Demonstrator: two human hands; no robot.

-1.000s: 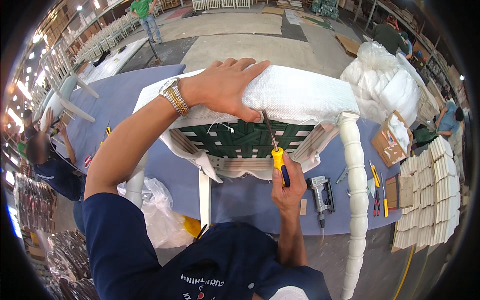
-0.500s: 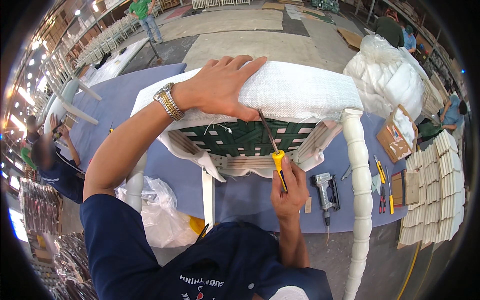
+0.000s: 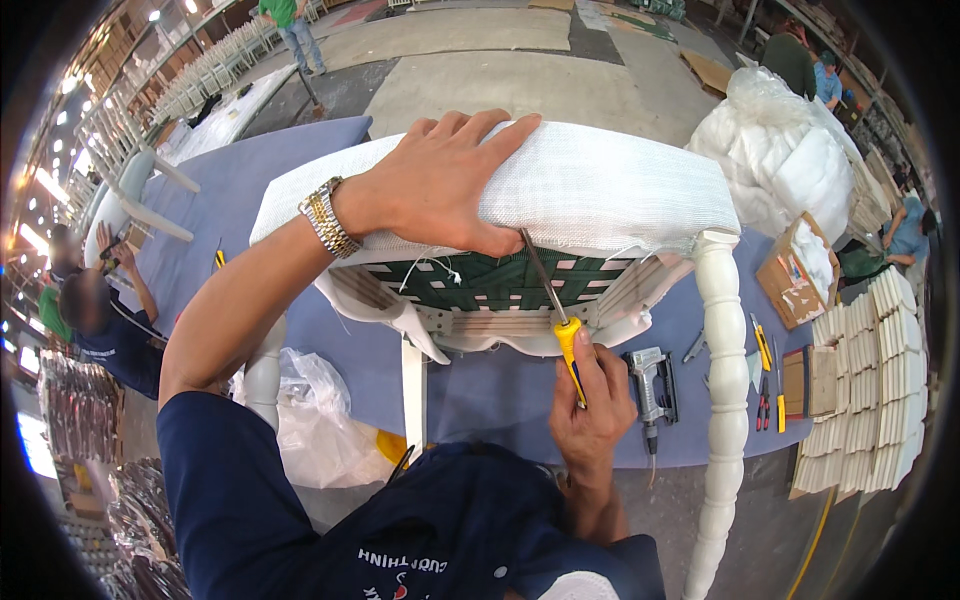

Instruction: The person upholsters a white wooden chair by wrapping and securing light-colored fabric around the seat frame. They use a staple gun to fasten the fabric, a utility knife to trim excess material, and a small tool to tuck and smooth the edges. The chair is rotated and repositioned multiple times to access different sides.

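In front of me a white chair (image 3: 717, 330) with turned legs is tipped so that its underside faces me. White woven fabric (image 3: 610, 190) wraps the seat edge, and green webbing (image 3: 470, 285) crosses beneath it. My left hand (image 3: 440, 185) lies spread over the fabric, its thumb pressing the lower edge. A yellow-handled screwdriver (image 3: 568, 345) is gripped in my right hand (image 3: 592, 405). Its metal shaft slants up to the fabric edge beside my left thumb, where the tip is hidden. Loose white threads hang from the fabric by the webbing.
A staple gun (image 3: 653, 395), a yellow cutter (image 3: 762, 343) and red-handled pliers (image 3: 763, 402) lie on the blue-grey table (image 3: 500, 400). A cardboard box (image 3: 795, 270) and a large plastic bag (image 3: 775, 150) stand at right. Clear plastic (image 3: 315, 410) sits at lower left. Co-workers are farther off.
My right hand and the screwdriver handle have shifted slightly right and down. The chair seat has tilted a little toward me, with my left hand still spread on it.
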